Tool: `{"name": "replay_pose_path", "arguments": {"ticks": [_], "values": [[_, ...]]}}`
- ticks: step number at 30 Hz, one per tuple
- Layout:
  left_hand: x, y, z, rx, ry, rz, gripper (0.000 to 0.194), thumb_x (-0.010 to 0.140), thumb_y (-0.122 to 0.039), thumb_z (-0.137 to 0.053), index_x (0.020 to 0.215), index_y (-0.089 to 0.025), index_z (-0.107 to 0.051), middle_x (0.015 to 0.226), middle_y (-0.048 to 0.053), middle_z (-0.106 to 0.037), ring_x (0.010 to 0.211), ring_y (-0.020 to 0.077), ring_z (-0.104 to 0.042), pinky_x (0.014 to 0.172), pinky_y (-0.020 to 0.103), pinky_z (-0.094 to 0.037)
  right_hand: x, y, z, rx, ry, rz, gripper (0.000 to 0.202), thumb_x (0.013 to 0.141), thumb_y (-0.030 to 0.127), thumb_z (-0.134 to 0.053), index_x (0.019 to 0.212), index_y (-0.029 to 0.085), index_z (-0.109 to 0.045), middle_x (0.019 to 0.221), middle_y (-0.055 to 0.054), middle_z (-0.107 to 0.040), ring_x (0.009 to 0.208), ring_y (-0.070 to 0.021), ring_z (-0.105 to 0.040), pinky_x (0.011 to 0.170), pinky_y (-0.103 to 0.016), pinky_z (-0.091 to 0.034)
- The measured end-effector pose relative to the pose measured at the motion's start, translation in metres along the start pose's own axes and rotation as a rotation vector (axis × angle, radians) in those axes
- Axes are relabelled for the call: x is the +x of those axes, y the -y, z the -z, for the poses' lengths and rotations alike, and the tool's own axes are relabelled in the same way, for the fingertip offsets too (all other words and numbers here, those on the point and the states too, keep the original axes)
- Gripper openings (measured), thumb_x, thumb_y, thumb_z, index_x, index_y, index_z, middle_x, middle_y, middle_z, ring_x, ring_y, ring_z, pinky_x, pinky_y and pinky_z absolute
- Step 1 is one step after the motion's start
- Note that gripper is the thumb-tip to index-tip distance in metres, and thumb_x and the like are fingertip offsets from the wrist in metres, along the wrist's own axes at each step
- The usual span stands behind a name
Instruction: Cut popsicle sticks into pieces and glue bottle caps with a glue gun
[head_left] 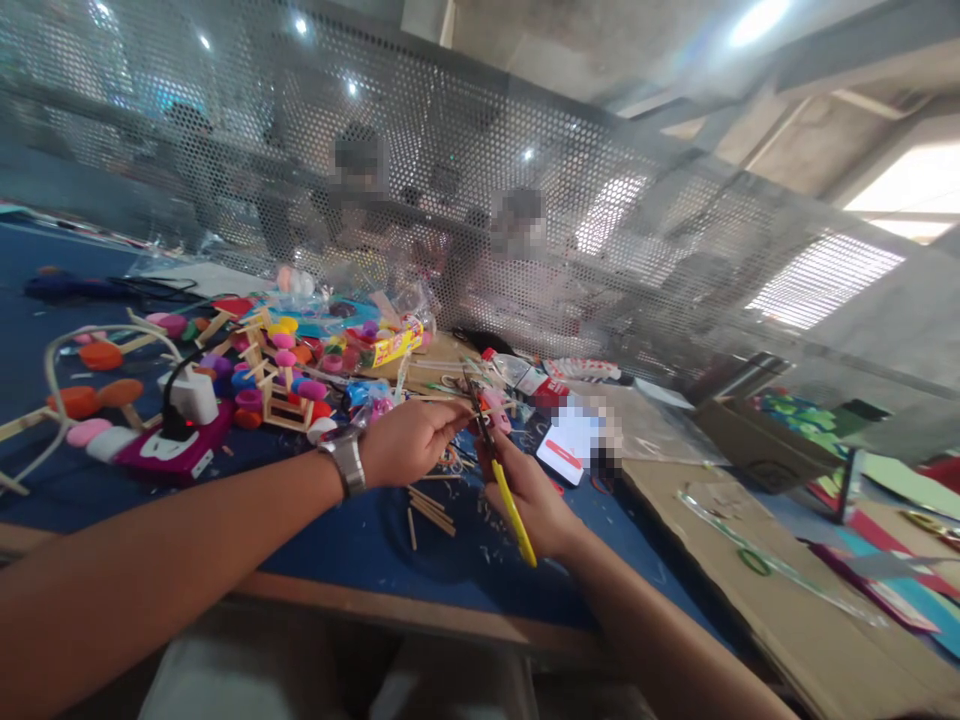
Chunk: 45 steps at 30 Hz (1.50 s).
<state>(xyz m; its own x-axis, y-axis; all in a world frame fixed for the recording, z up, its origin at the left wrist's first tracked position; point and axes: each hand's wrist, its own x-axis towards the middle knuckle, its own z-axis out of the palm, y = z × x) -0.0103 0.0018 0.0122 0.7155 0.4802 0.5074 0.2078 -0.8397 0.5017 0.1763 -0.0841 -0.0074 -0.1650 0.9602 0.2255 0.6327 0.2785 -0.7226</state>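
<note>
My right hand [529,495] is closed round yellow-handled scissors [514,515], whose dark blades point up and away from me. Close beside the blades, my left hand [412,440] is closed in a pinch; what lies between its fingertips is too small to make out. A metal watch is on my left wrist. Several thin wooden sticks [431,512] lie on the blue table below the hands, with small pale scraps [491,550] scattered near the scissors.
Wooden frames with colourful discs [285,385] stand left of my hands, behind a purple power strip [176,450] with a white plug. A red-labelled bottle [525,375] and a lit phone [570,445] lie right. Cardboard [697,540] covers the right side; a perforated screen rises behind.
</note>
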Motion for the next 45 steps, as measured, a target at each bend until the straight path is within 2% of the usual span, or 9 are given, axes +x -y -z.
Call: {"name": "replay_pose_path", "arguments": {"ticks": [4, 7, 13, 19, 26, 31, 37, 41, 45], "values": [[-0.003, -0.004, -0.001, 0.211, 0.001, 0.093, 0.032, 0.101, -0.032, -0.046, 0.12, -0.014, -0.064, 0.097, 0.015, -0.077, 0.088, 0.0284, -0.074, 0.073, 0.034, -0.053, 0.003, 0.0, 0.0, 0.001, -0.043, -0.018, 0.028, 0.067, 0.016, -0.046, 0.095, 0.02, -0.05, 0.067, 0.005, -0.044, 0.06, -0.0137, -0.04, 0.056, -0.027, -0.035], [-0.004, -0.003, -0.002, 0.209, -0.006, 0.12, 0.028, 0.1, -0.026, -0.045, 0.117, -0.017, -0.065, 0.089, 0.012, -0.077, 0.082, 0.026, -0.074, 0.069, 0.031, -0.051, 0.005, -0.001, -0.001, -0.007, -0.027, -0.038, 0.033, 0.066, 0.016, -0.048, 0.098, 0.02, -0.05, 0.064, 0.006, -0.045, 0.059, -0.0143, -0.042, 0.055, -0.027, -0.035], [-0.003, 0.001, -0.004, 0.121, -0.02, 0.11, 0.026, 0.101, -0.023, -0.042, 0.108, -0.021, -0.068, 0.095, 0.007, -0.077, 0.094, 0.0224, -0.073, 0.078, 0.029, -0.05, 0.005, 0.001, -0.001, -0.059, -0.018, -0.053, 0.042, 0.067, 0.019, -0.051, 0.109, 0.019, -0.05, 0.066, 0.005, -0.046, 0.06, -0.0159, -0.043, 0.058, -0.029, -0.035], [-0.005, -0.001, -0.003, 0.034, -0.007, 0.043, 0.026, 0.1, -0.022, -0.042, 0.097, -0.021, -0.068, 0.095, 0.005, -0.076, 0.093, 0.0206, -0.071, 0.08, 0.028, -0.049, 0.004, 0.006, 0.001, -0.087, 0.005, -0.026, 0.044, 0.071, 0.023, -0.049, 0.114, 0.019, -0.047, 0.068, 0.004, -0.046, 0.062, -0.0173, -0.043, 0.061, -0.031, -0.035], [-0.002, -0.003, 0.001, -0.064, 0.001, 0.005, 0.028, 0.101, -0.023, -0.037, 0.089, -0.02, -0.063, 0.092, 0.005, -0.072, 0.088, 0.0175, -0.067, 0.08, 0.028, -0.049, 0.002, 0.001, -0.001, -0.131, -0.011, 0.005, 0.032, 0.071, 0.019, -0.047, 0.103, 0.021, -0.047, 0.068, 0.004, -0.047, 0.059, -0.0162, -0.044, 0.057, -0.029, -0.034], [0.0, -0.002, 0.008, -0.108, 0.016, 0.011, 0.027, 0.1, -0.023, -0.038, 0.085, -0.019, -0.061, 0.086, 0.003, -0.069, 0.08, 0.0158, -0.064, 0.078, 0.028, -0.049, 0.001, -0.001, -0.001, -0.16, -0.018, 0.026, 0.023, 0.073, 0.018, -0.046, 0.096, 0.022, -0.047, 0.07, 0.002, -0.053, 0.06, -0.0165, -0.048, 0.057, -0.029, -0.037], [0.001, -0.002, 0.01, -0.127, 0.058, 0.024, 0.03, 0.1, -0.023, -0.039, 0.081, -0.018, -0.061, 0.081, 0.002, -0.069, 0.077, 0.0145, -0.063, 0.076, 0.027, -0.05, -0.001, -0.001, 0.002, -0.177, 0.008, 0.028, 0.016, 0.071, 0.018, -0.047, 0.087, 0.023, -0.043, 0.066, 0.004, -0.048, 0.054, -0.0137, -0.042, 0.053, -0.027, -0.032], [0.0, -0.003, 0.006, -0.102, 0.031, 0.051, 0.031, 0.101, -0.023, -0.038, 0.086, -0.018, -0.064, 0.088, 0.004, -0.073, 0.083, 0.0152, -0.068, 0.078, 0.026, -0.051, 0.001, 0.0, 0.003, -0.168, -0.007, 0.045, 0.015, 0.07, 0.017, -0.046, 0.083, 0.023, -0.041, 0.066, 0.004, -0.047, 0.056, -0.0134, -0.04, 0.053, -0.027, -0.032], [-0.001, -0.003, 0.0, -0.001, -0.046, 0.112, 0.025, 0.1, -0.031, -0.047, 0.102, -0.016, -0.067, 0.094, 0.01, -0.076, 0.089, 0.0223, -0.071, 0.076, 0.03, -0.051, 0.004, 0.001, 0.001, -0.133, -0.002, -0.001, 0.017, 0.07, 0.018, -0.045, 0.086, 0.023, -0.042, 0.062, 0.006, -0.043, 0.054, -0.0133, -0.038, 0.052, -0.026, -0.03]]}}
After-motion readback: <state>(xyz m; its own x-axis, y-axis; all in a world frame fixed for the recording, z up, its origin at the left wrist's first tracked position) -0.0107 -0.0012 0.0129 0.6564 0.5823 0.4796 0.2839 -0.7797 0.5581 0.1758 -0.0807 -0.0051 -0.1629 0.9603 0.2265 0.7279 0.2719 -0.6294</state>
